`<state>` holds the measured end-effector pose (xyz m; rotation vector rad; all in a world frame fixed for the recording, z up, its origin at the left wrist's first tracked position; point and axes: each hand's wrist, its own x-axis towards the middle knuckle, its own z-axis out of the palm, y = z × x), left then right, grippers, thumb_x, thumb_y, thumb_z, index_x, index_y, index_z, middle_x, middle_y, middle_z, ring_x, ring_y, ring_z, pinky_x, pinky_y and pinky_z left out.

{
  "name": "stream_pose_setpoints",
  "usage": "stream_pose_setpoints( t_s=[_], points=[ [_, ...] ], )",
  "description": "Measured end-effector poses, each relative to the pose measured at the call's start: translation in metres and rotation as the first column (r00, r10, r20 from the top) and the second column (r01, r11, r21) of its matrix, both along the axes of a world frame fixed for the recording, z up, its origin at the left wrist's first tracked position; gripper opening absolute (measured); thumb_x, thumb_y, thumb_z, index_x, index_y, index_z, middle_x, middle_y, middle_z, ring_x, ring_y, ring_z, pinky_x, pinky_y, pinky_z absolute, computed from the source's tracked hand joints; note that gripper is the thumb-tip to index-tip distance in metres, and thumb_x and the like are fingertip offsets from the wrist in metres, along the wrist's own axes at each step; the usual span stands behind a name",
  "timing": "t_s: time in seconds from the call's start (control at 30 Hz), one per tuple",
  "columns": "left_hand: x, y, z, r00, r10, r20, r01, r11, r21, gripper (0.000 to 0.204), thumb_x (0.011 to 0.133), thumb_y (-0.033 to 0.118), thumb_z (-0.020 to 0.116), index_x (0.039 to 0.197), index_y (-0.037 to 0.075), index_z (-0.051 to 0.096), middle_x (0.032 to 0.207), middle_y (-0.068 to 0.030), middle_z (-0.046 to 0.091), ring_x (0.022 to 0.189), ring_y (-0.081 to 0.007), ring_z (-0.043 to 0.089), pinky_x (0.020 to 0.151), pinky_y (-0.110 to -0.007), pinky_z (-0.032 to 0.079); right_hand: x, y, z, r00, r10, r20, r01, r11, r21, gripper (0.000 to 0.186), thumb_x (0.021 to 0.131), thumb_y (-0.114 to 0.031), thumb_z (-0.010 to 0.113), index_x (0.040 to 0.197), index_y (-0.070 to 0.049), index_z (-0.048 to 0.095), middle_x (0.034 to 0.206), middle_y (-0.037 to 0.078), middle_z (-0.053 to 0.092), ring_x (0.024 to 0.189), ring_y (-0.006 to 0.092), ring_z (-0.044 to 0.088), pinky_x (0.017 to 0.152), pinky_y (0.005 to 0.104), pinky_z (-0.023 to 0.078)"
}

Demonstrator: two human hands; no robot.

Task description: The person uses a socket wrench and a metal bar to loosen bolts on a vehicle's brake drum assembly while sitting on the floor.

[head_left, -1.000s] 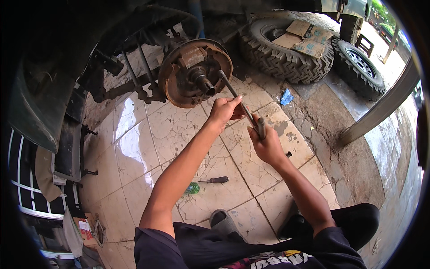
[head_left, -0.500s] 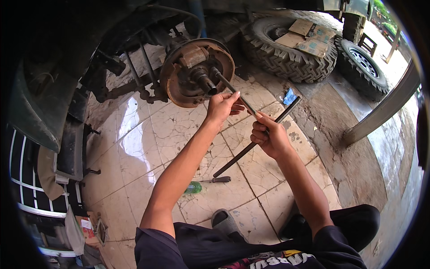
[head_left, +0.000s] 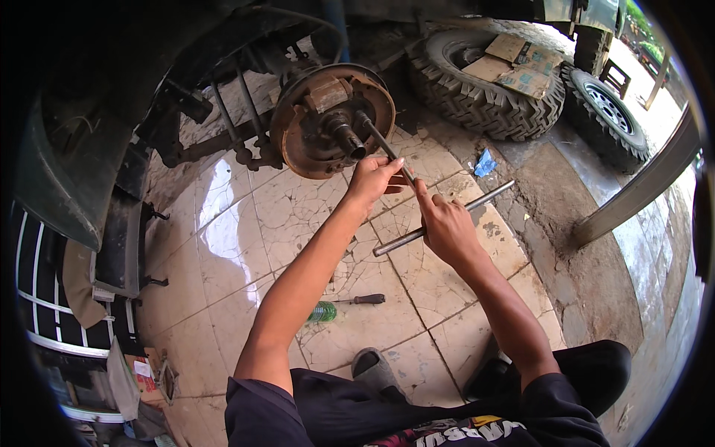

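A long T-handle socket wrench [head_left: 383, 142] runs from the rusty brake backing plate [head_left: 294, 141] toward me. Its far end meets the plate just right of the protruding spindle [head_left: 348, 140]. Thumb and fingers of my left hand [head_left: 372, 180] are closed around the shaft near its middle. At the near end, my right hand [head_left: 450, 228] wraps over the sliding crossbar [head_left: 490, 196], back of the hand upward, index finger stretched along the shaft. The crossbar sticks out on both sides of that hand. Where the socket seats is too small to make out.
A screwdriver [head_left: 367, 299] and a green bottle [head_left: 322, 311] lie on the cracked tile floor. A big tyre [head_left: 491, 112] with cardboard on it lies back right, beside another wheel [head_left: 607, 108]. A post [head_left: 633, 182] stands at right, a dark grille [head_left: 56, 287] at left.
The crossbar has turned, its lower left end swinging up and its right end dropping slightly. My right hand has rolled over from a fist to back upward. My left hand stays on the shaft.
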<state>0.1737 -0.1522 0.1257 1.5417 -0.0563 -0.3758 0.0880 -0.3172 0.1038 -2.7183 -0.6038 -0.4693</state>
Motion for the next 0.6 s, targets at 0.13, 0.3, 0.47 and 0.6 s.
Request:
stream_pose_setpoints(
  t_s=[0.13,0.3,0.47,0.6],
  points=[
    [0.000,-0.002,0.001,1.000,0.031,-0.001,-0.031,0.999,-0.036,0.022,0.091,0.026,0.056,0.091,0.006,0.065,0.084,-0.0043,0.068,0.076,-0.0110,0.064,0.068,-0.024,0.051,0.001,-0.007,0.013,0.991,0.063,-0.122,-0.026,0.958,0.285,0.052,0.084,-0.006,0.053,0.133,-0.001,0.036,0.074,0.019,0.059,0.068,0.0384,0.059,0.062,0.0426,0.047],
    [-0.006,0.000,-0.008,1.000,-0.001,-0.001,0.001,0.999,-0.053,0.023,0.090,0.027,0.058,0.088,0.005,0.066,0.080,-0.0048,0.068,0.070,-0.0103,0.064,0.066,-0.023,0.050,-0.021,0.008,0.002,0.983,0.103,-0.150,0.020,0.756,0.654,0.045,0.085,-0.004,0.055,0.128,-0.001,0.041,0.077,0.028,0.058,0.072,0.0442,0.058,0.062,0.0436,0.044],
    [-0.013,0.003,-0.009,0.998,0.067,0.003,-0.067,0.997,-0.048,0.025,0.089,0.028,0.060,0.083,0.005,0.067,0.076,-0.0040,0.068,0.066,-0.0092,0.064,0.061,-0.021,0.049,-0.030,0.022,0.007,0.958,0.073,-0.277,0.150,0.697,0.702,0.041,0.087,-0.009,0.056,0.126,-0.001,0.045,0.068,0.022,0.055,0.062,0.0357,0.058,0.058,0.0376,0.044],
    [-0.011,0.000,-0.012,0.996,0.086,0.032,-0.084,0.995,-0.062,0.026,0.088,0.030,0.062,0.081,0.006,0.067,0.074,-0.0037,0.068,0.065,-0.0094,0.064,0.060,-0.021,0.048,-0.022,0.014,0.004,0.864,0.334,-0.377,0.261,0.343,0.902,0.037,0.092,-0.014,0.052,0.127,-0.002,0.046,0.061,0.002,0.044,0.052,0.0120,0.043,0.048,0.0293,0.036]
  ],
)
